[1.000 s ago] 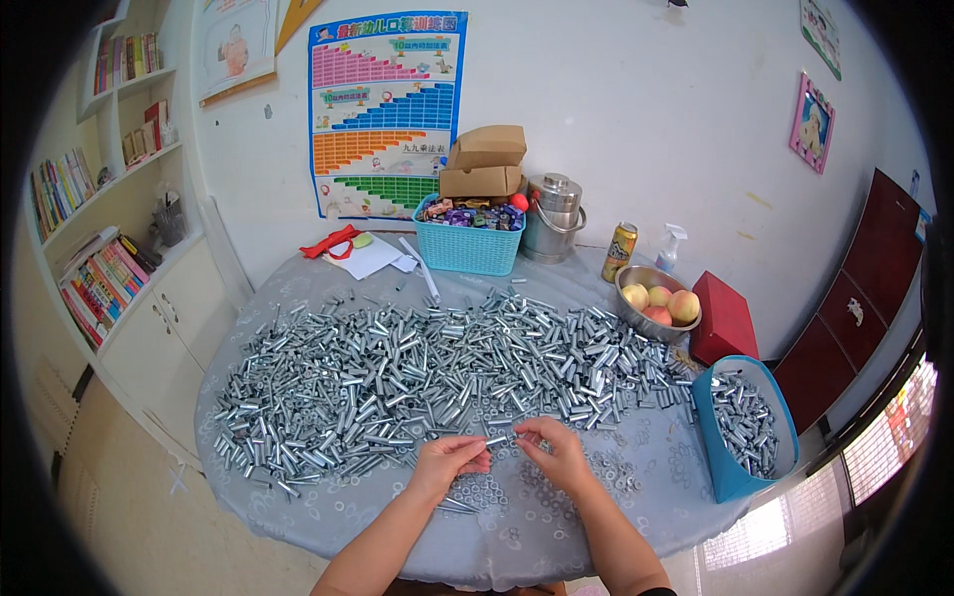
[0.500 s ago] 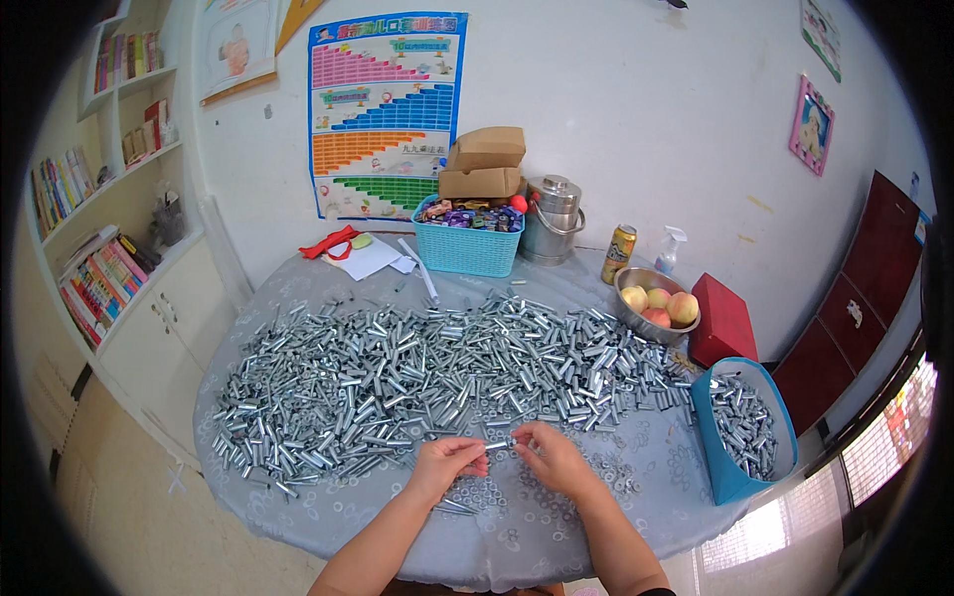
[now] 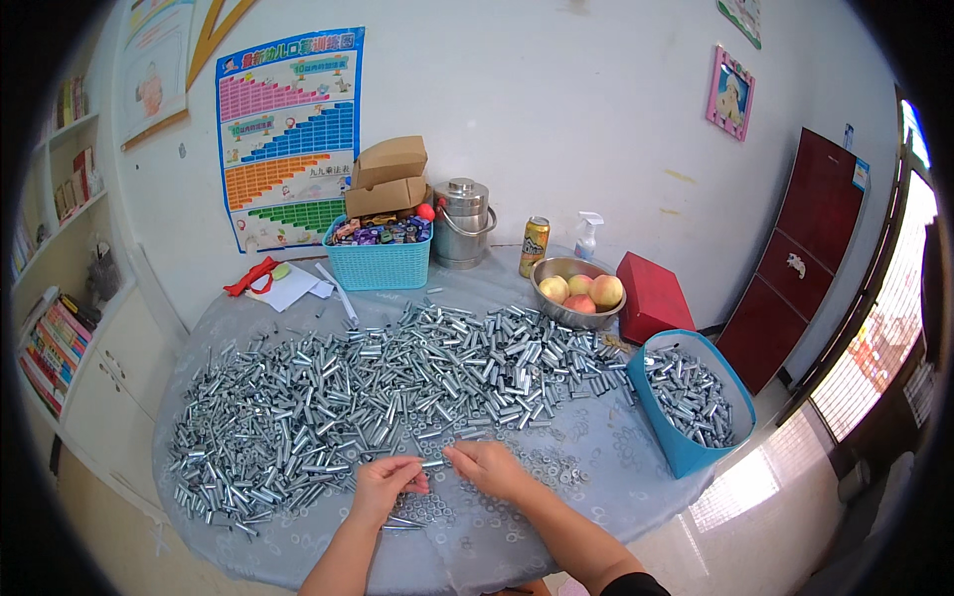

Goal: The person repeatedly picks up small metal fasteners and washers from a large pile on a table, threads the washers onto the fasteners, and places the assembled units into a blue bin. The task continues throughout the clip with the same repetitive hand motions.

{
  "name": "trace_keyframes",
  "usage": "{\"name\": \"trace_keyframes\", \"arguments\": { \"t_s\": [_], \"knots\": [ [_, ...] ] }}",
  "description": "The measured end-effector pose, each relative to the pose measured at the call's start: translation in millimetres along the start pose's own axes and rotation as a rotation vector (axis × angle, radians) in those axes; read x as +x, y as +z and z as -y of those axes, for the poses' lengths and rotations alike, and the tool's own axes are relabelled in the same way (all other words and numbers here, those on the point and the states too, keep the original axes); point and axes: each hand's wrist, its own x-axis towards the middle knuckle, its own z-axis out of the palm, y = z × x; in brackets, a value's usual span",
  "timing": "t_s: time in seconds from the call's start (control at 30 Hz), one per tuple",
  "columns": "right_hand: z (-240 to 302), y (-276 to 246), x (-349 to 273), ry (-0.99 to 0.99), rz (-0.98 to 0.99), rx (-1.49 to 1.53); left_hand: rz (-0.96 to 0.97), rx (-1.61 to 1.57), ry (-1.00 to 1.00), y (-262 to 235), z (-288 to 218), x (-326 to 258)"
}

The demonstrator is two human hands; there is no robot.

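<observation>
Grey, wrinkled cloth covers the round bench [image 3: 596,497], where a glinting heap of steel sleeves [image 3: 397,382] spreads just beyond the hands. To their right stands a blue bag [image 3: 686,452] of finished pieces; farther off, a metal fruit bowl [image 3: 576,308]. Left hand [image 3: 383,487] and right hand [image 3: 489,467] pinch one small sleeve [image 3: 433,463] between fingertips, above scattered flat washers [image 3: 542,467].

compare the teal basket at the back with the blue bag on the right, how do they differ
The teal basket is a stiff box with latticed walls, standing at the back by the wall; the blue bag is soft with smooth sides, at the table's right edge. The basket holds colourful wrapped items and carries cardboard boxes on top; the bag holds silver metal pieces and is open. Both stand upright on the table.
</observation>
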Motion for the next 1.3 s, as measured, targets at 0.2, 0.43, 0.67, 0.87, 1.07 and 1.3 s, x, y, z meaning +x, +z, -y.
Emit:
{"name": "trace_keyframes", "arguments": {
  "t_s": [0.2,0.43,0.67,0.87,1.07,1.3],
  "knots": [
    [-0.7,5.5,-0.8,0.134,-0.144,-0.126,0.007,-0.043,-0.022,-1.9,-0.4,-2.5],
    [12.0,1.6,-5.2,-0.117,-0.084,0.101,-0.114,-0.161,-0.033,-6.7,5.7,4.0],
    [8.1,2.1,-3.1,-0.058,-0.074,0.055,-0.101,-0.163,-0.029,-7.1,5.9,3.4],
    [9.0,4.1,-4.5,-0.068,-0.112,0.032,-0.112,-0.147,-0.027,-5.4,1.4,1.6],
    [1.1,4.6,-3.1,-0.117,-0.086,0.026,-0.109,-0.176,-0.016,-5.6,4.7,3.8],
    [15.9,-1.6,-4.6,0.032,-0.080,0.135,-0.118,-0.143,-0.029,-2.9,3.3,3.0]
  ]
}}
